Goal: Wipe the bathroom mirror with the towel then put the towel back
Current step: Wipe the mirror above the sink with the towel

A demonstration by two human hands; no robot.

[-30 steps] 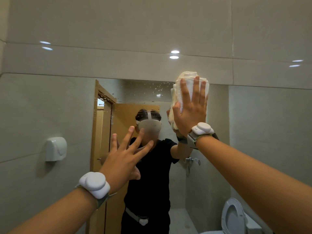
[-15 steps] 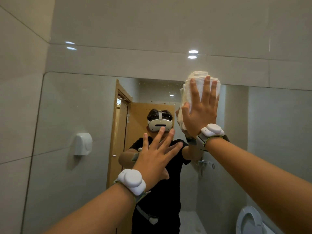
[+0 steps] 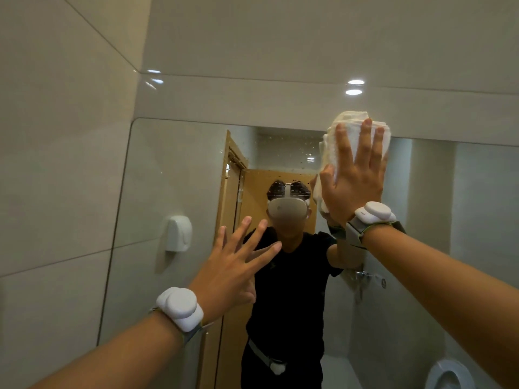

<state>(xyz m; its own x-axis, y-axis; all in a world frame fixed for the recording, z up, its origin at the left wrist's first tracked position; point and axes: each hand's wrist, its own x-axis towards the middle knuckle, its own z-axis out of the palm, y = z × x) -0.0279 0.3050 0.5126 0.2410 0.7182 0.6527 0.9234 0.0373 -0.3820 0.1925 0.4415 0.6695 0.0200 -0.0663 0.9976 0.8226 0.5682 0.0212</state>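
A folded white towel (image 3: 354,127) is pressed flat against the top edge of the bathroom mirror (image 3: 174,175) by my right hand (image 3: 354,175), fingers spread over the cloth. Small water spots speckle the glass just left of the towel. My left hand (image 3: 233,270) is raised lower and to the left, fingers apart and holding nothing, close to the glass; I cannot tell whether it touches. Both wrists carry white bands.
Grey tiled wall runs above the mirror and along the left side (image 3: 56,164). Reflected in the mirror are a person in black, a wooden door (image 3: 233,197), a white wall dispenser (image 3: 178,233) and a toilet (image 3: 449,374) at the bottom right.
The view has swung left, bringing the mirror's left edge and the side wall into view. My right hand keeps the towel pressed at the mirror's top edge; my left hand stays raised.
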